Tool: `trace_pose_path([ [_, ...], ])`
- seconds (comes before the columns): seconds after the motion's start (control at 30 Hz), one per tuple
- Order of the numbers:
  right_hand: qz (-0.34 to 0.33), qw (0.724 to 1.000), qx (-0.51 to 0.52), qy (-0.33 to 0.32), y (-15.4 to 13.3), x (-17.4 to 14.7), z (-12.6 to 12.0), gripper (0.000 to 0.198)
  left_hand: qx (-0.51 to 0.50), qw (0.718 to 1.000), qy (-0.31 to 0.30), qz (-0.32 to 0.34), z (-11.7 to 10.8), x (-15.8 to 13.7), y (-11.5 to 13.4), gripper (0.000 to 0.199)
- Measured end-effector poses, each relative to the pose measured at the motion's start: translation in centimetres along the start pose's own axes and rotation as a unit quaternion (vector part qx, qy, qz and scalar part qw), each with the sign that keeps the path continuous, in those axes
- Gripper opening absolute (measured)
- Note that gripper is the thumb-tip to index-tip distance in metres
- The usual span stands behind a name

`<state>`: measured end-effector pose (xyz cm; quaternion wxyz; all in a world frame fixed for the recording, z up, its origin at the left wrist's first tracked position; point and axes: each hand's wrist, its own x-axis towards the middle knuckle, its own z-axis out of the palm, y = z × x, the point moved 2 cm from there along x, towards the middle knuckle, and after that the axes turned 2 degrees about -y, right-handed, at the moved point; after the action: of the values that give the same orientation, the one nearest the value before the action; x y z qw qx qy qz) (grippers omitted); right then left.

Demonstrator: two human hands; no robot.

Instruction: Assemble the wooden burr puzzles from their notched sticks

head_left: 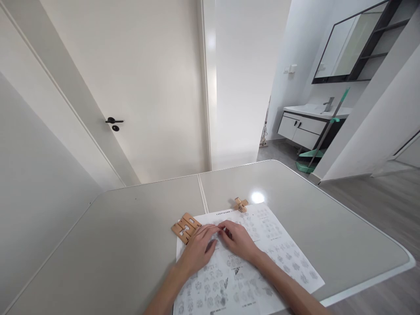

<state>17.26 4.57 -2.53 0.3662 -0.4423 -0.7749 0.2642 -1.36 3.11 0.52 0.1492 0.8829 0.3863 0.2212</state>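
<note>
A white sheet (262, 245) printed with rows of small grey figures lies on the table beneath both hands. My left hand (201, 246) rests palm down on it, fingers stretched toward the right and thumb apart. My right hand (239, 239) also lies on the sheet, loosely bent, its fingertips meeting those of the left. Nothing shows in either hand, though the spot where the fingertips meet is partly hidden. Flat notched wooden puzzle pieces (183, 226) sit side by side at the sheet's upper left corner, close to my left fingers. Beyond my right hand is a cross-shaped wooden piece (241, 204) at the sheet's top edge.
The grey table (98, 249) has a pale rim and a seam (202, 192) across it. Behind it stands a closed white door (157, 87) with a black handle. At the right are a washbasin cabinet (305, 127), a mirror and a green broom with dustpan (305, 167).
</note>
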Motion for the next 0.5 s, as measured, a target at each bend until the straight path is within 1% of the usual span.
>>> trace_pose_path([
  [0.2,0.005,1.0,0.014,0.007,0.1,0.1,-0.1,0.018,0.003,1.0,-0.002,-0.001,0.1,0.0,-0.1,0.05],
  [0.27,0.017,0.999,0.045,0.013,0.2,0.2,-0.1,0.017,0.002,1.0,-0.002,-0.006,0.2,0.0,-0.1,0.05],
  [0.33,0.048,0.993,0.106,0.032,0.5,0.3,-0.1,0.018,0.001,1.0,0.002,-0.016,0.3,0.0,-0.2,0.05],
  [0.4,0.102,0.971,0.207,0.057,1.0,0.6,-0.3,0.022,0.001,1.0,0.0,-0.024,0.4,-0.1,-0.3,0.051],
  [0.43,0.132,0.951,0.269,0.068,1.3,0.7,-0.4,0.025,0.001,1.0,-0.002,-0.025,0.5,-0.1,-0.4,0.05],
  [0.5,0.187,0.894,0.399,0.081,2.0,1.0,-0.6,0.031,0.0,1.0,-0.006,-0.027,0.5,-0.1,-0.4,0.048],
])
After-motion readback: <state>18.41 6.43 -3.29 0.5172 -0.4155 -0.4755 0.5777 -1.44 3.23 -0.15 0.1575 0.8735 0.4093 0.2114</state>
